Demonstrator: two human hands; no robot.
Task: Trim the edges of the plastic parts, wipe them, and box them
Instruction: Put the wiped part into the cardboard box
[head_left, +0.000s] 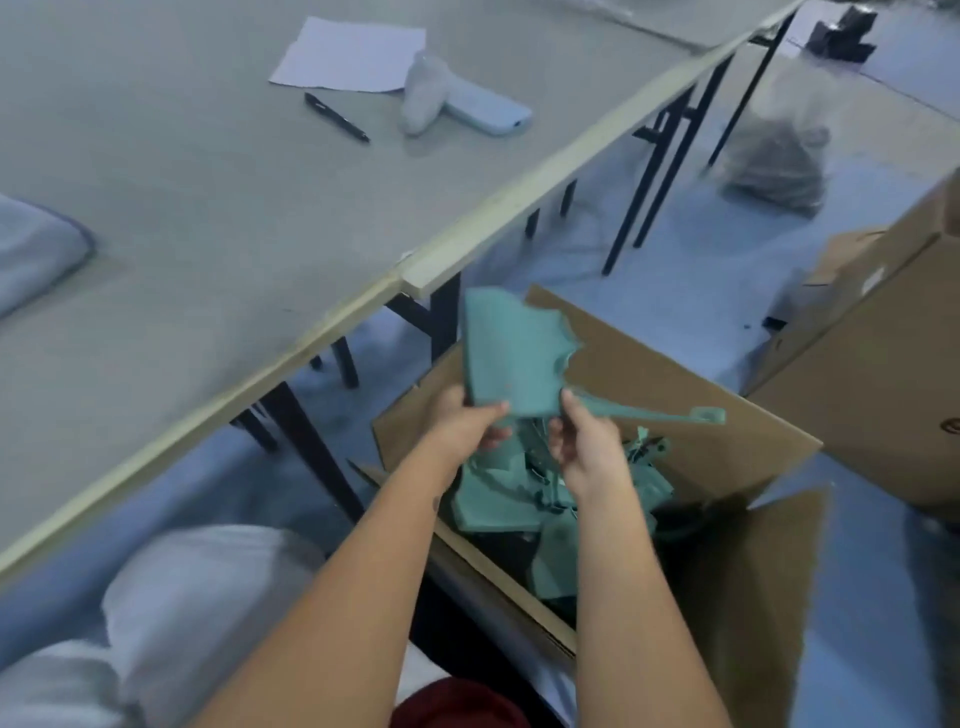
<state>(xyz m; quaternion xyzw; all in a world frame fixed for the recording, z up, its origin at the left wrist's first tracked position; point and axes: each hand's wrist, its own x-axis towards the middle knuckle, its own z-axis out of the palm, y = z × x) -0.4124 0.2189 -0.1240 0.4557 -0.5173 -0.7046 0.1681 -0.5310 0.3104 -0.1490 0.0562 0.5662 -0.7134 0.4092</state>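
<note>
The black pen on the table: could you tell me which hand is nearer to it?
Left. The left hand grips the green plastic part on the side toward the pen; the right hand grips it farther away.

The part (511, 358) was matt green plastic with ragged edges; the box (675, 384) plain brown cardboard; the desk (208, 208) smooth and dull grey, edged in pale wood; paper (348, 52) lay on it.

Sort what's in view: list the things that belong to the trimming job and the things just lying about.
Job: green plastic part held by left hand and right hand; open cardboard box of green parts; cloth.
Lying about: paper, pen, phone.
</note>
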